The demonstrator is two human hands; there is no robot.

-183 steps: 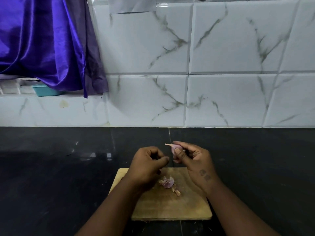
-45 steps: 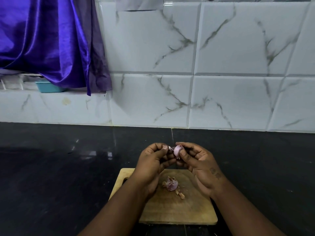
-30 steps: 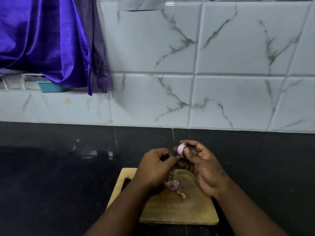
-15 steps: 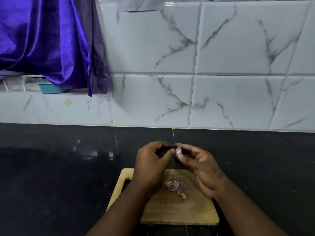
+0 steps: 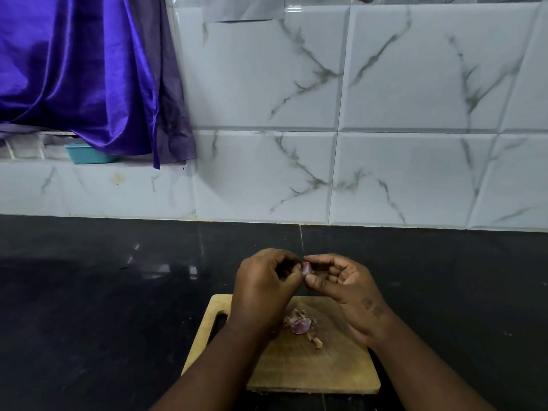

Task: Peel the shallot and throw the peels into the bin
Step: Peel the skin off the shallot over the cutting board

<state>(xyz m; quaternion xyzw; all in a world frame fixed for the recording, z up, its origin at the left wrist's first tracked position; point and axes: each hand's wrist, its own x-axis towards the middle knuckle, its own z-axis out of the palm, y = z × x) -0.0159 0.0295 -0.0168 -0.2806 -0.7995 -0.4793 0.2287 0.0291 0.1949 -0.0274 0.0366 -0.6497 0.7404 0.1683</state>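
A small pinkish-purple shallot [image 5: 306, 268] is pinched between the fingertips of both hands, a little above the far edge of the wooden cutting board [image 5: 299, 369]. My right hand [image 5: 344, 292] holds it between thumb and fingers. My left hand [image 5: 264, 289] is curled, its fingertips against the shallot's left side. A small pile of purple and tan peels [image 5: 301, 323] lies on the board below the hands. No bin is in view.
The board rests on a black stone counter [image 5: 103, 307] that runs back to a white marble-tile wall [image 5: 326, 114]. A purple satin cloth [image 5: 83, 75] hangs at upper left, over a ledge with a teal container [image 5: 86, 154].
Both hands have stayed above the board, working at the shallot. The left fingertips pulled away and came back to it. The shallot now sits lower and more hidden between the fingers.
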